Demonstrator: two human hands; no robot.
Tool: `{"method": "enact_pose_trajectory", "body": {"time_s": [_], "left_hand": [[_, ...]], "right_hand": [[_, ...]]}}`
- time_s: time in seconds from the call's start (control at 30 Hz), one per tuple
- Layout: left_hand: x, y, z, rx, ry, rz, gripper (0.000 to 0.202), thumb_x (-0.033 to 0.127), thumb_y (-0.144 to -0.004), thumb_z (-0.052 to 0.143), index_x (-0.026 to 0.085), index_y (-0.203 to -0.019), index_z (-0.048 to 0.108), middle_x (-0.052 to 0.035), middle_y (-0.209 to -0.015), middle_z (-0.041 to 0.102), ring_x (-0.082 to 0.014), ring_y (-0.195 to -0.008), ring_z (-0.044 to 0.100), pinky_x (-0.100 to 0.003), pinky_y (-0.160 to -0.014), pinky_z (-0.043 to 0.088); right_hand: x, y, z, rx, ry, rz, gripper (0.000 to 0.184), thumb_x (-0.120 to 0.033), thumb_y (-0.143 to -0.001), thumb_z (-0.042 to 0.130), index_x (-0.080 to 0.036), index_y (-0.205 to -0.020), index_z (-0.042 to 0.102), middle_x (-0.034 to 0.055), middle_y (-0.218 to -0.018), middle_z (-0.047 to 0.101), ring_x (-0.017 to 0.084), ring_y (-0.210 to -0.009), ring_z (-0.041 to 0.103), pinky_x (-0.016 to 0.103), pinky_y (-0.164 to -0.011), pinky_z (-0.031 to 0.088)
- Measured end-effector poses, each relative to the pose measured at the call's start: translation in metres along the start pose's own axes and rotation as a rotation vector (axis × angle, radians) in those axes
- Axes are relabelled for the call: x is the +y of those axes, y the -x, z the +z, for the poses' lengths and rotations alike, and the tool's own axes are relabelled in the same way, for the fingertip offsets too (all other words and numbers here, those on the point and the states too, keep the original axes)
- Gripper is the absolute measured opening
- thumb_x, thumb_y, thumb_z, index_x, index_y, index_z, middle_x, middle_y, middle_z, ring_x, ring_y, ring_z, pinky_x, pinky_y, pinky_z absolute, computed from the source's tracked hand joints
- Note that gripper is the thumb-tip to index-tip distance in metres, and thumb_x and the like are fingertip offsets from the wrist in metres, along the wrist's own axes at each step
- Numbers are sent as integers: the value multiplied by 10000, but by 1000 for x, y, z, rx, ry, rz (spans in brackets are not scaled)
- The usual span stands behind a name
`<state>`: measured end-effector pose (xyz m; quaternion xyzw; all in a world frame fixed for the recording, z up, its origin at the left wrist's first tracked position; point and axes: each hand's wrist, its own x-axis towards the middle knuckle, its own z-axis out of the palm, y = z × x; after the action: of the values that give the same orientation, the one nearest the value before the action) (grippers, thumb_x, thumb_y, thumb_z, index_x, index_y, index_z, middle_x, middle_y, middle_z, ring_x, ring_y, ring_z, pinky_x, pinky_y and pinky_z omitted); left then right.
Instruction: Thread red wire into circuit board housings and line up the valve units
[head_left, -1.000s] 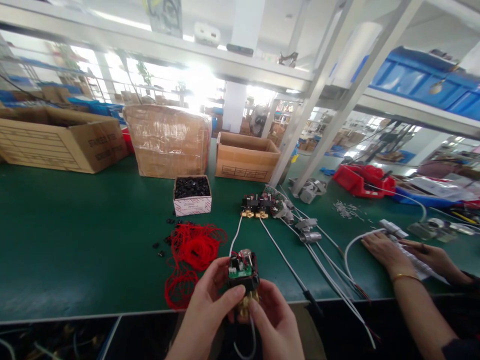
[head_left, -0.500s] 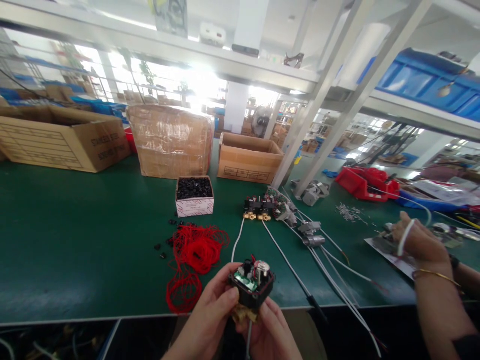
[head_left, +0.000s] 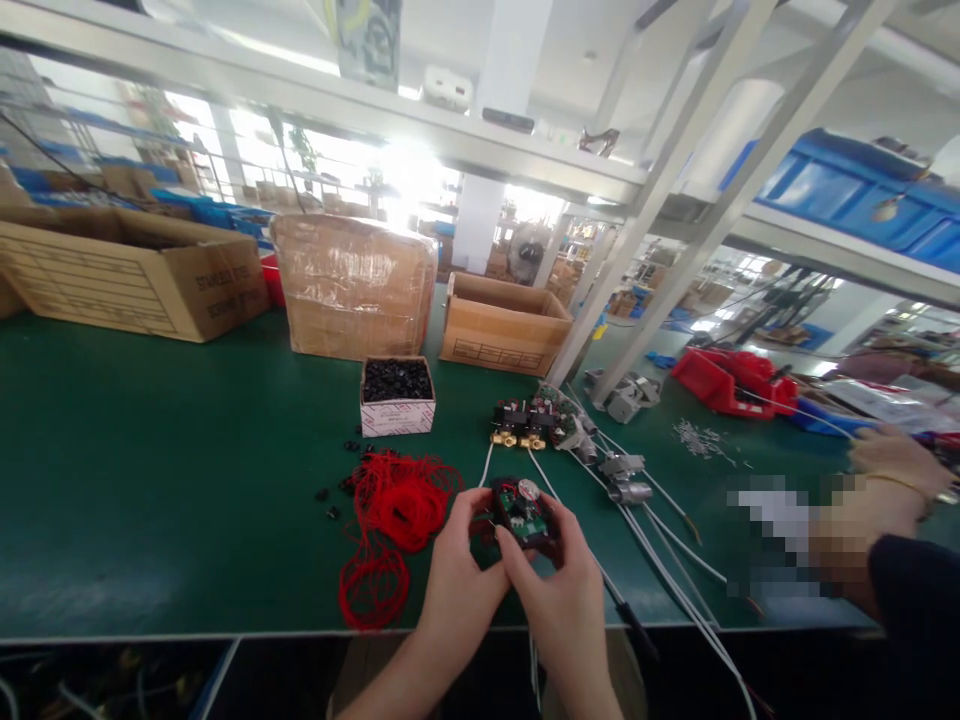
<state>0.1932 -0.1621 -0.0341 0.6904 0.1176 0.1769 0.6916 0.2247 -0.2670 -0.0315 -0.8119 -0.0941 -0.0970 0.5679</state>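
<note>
Both hands hold a small black housing (head_left: 523, 512) above the front of the bench. Inside it shows a green circuit board with a round silver part and red wires. My left hand (head_left: 461, 570) grips the left side, and my right hand (head_left: 561, 585) wraps round the right side, its thumb at the near edge. The unit's underside is hidden by my fingers; a pale cable hangs below. Just beyond, two similar units with brass fittings (head_left: 517, 438) stand on the bench with white cables. Left of my hands lies a tangle of red cord (head_left: 401, 505).
A small box of black parts (head_left: 397, 415) stands behind the cord, with large cartons (head_left: 360, 290) further back. Metal fittings (head_left: 626, 480) and cables lie to the right. At far right a co-worker's hand (head_left: 889, 460) reaches over the green bench (head_left: 187, 480), near red bins (head_left: 720, 385).
My hands have lifted the unit up and away from me and tilted it; its brass fitting has gone from sight. My right hand has come higher round it. The co-worker's arm has shifted right.
</note>
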Motion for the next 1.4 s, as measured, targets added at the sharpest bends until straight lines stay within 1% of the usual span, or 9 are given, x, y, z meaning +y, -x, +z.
{"method": "enact_pose_trajectory", "body": {"time_s": [0.1, 0.23, 0.33, 0.47, 0.7, 1.0, 1.17, 1.27, 1.4], "left_hand": [[-5, -13, -11, -73, -402, 195, 454, 151, -821, 673, 155, -1258, 548, -139, -1263, 668, -258, -1156, 653, -399, -998, 547], [-11, -29, -36, -135, -715, 322, 413, 141, -853, 672, 189, -1261, 625, -124, -1354, 640, -326, -1355, 502, -563, -1196, 327], [-14, -33, -49, -153, -863, 341, 271, 65, -906, 519, 188, -1038, 722, -104, -1142, 716, -313, -1221, 581, -599, -1185, 302], [-17, -29, -58, -149, -1001, 364, 315, -54, -781, 461, 160, -828, 687, -95, -965, 672, -273, -1033, 595, -546, -1168, 349], [-21, -22, -68, -137, -1027, 351, 288, -60, -724, 466, 188, -744, 613, -47, -868, 607, -237, -931, 559, -492, -1116, 419], [-23, -24, -67, -138, -978, 304, 263, -52, -738, 470, 170, -736, 611, -68, -868, 613, -261, -941, 559, -480, -978, 489], [-21, -23, -67, -133, -965, 303, 269, -54, -736, 467, 171, -728, 615, -68, -865, 611, -265, -944, 555, -487, -966, 493], [-23, -23, -67, -122, -954, 317, 267, -54, -729, 469, 166, -724, 620, -74, -864, 614, -270, -941, 555, -489, -948, 507], [-26, -24, -63, -96, -923, 370, 258, -52, -708, 487, 169, -706, 620, -67, -831, 620, -263, -909, 570, -501, -964, 512]], "right_hand": [[-2, -25, -1, -21, 78, -58, 512, -492, -754, 708, -135, -1121, 685, 95, -916, 747, 244, -746, 711, 322, -693, 583], [-4, -66, 5, -44, 222, -87, 493, -555, -747, 668, -133, -997, 710, 75, -750, 727, 234, -636, 679, 300, -600, 533], [-6, -95, 23, -57, 329, -86, 427, -533, -775, 674, -144, -944, 719, 75, -740, 729, 242, -667, 690, 298, -624, 514], [-10, -124, 58, -66, 494, -126, 340, -450, -783, 743, -160, -958, 715, 82, -798, 741, 258, -771, 707, 295, -684, 488], [0, -150, 101, 33, 825, -288, 406, -519, -832, 730, -117, -863, 686, 178, -911, 681, 345, -962, 619, 388, -810, 446], [14, -159, 95, 89, 962, -421, 380, -492, -871, 705, -134, -997, 682, 162, -1132, 601, 350, -1042, 516, 447, -898, 375], [13, -161, 97, 4, 948, -570, 376, -436, -929, 659, -191, -1214, 642, 116, -1310, 591, 325, -1226, 447, 515, -1101, 247], [9, -162, 100, -125, 958, -693, 202, -351, -946, 646, -256, -1119, 688, 51, -1208, 666, 296, -1229, 457, 551, -1170, 127], [2, -169, 100, -143, 976, -702, 93, -240, -921, 643, -195, -946, 720, 74, -972, 707, 309, -1066, 525, 622, -1138, 153]]}}
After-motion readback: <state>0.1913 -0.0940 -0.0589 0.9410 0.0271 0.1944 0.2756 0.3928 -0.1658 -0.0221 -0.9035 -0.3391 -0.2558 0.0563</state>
